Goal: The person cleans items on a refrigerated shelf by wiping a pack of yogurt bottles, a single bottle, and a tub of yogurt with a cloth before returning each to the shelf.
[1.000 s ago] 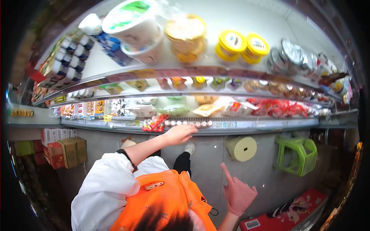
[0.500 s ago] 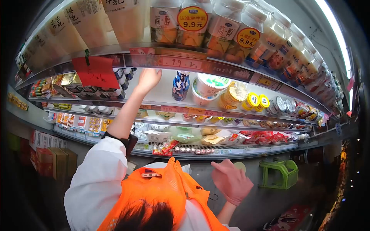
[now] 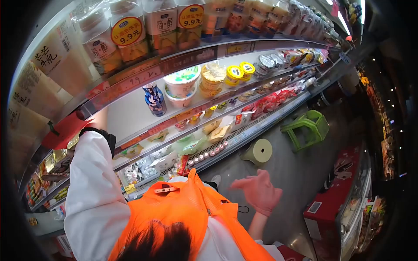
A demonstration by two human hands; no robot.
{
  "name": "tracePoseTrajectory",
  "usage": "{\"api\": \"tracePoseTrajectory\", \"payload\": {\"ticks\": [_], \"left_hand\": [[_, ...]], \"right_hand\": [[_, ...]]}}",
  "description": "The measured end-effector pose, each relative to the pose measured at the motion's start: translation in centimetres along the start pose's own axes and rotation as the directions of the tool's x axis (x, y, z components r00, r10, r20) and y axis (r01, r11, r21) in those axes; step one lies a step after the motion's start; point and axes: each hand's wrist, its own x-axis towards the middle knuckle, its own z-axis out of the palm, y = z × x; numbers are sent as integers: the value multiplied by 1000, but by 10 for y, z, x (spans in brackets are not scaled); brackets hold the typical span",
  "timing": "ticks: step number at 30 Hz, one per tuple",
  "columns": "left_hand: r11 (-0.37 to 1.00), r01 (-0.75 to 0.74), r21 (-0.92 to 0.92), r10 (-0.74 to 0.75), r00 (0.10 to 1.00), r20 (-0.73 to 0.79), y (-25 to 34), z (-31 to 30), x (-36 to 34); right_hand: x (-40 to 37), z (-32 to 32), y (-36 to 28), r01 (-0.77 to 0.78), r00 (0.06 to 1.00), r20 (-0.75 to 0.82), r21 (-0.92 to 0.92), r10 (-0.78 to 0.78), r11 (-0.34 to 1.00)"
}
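Note:
My left arm reaches into the lit middle shelf of the chiller. Only the wrist side of my left hand shows; the fingers are hidden behind the upper shelf's edge and a red price card. To its right stand a blue patterned bottle and two stacked white tubs. My right hand, in a pink glove, hangs in the air over the floor, thumb out and the other fingers loosely bent. Nothing is seen in it.
Above runs a shelf of bottles and cartons. Yellow-lidded cups sit farther right. On the floor are a green stool and a round cream stool. A red-sided case stands at the right.
The view has turned, so the shelves now slant and shift left. My left hand has passed from plain sight to behind the shelf edge. My right hand stays raised, thumb still out.

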Motion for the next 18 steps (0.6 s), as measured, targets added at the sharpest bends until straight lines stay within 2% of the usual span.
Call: {"api": "tracePoseTrajectory", "payload": {"ticks": [2,4,6,8,10,12,15,16,18], "left_hand": [[1000,4,12,-4,1000,7,3,-6,1],[1000,6,12,-6,1000,2,6,-10,-4],[1000,6,0,-6,1000,-22,16,-15,-12],[1000,11,-19,-13,998,-59,33,-18,-20],[998,22,-64,-29,995,-99,50,-22,-38],[987,50,-151,-72,987,-143,55,-23,-65],[923,53,-382,-166,949,-267,59,-22,-115],[877,-19,-479,-182,912,-369,63,-21,-134],[819,108,-564,-319,903,-289,67,-15,-161]], "right_hand": [[-6,8,5,-31,999,43,-61,34,998],[-9,25,15,-38,999,-9,-85,38,996],[-11,48,30,24,992,-126,13,-22,1000],[3,46,32,118,989,-118,248,-91,962],[26,41,34,218,976,-124,464,-180,859],[52,27,34,326,943,-120,498,-309,804],[70,-36,28,503,857,-53,299,-513,811],[73,-50,27,550,829,-55,257,-556,795],[83,-60,30,638,769,-114,212,-629,741]]}}
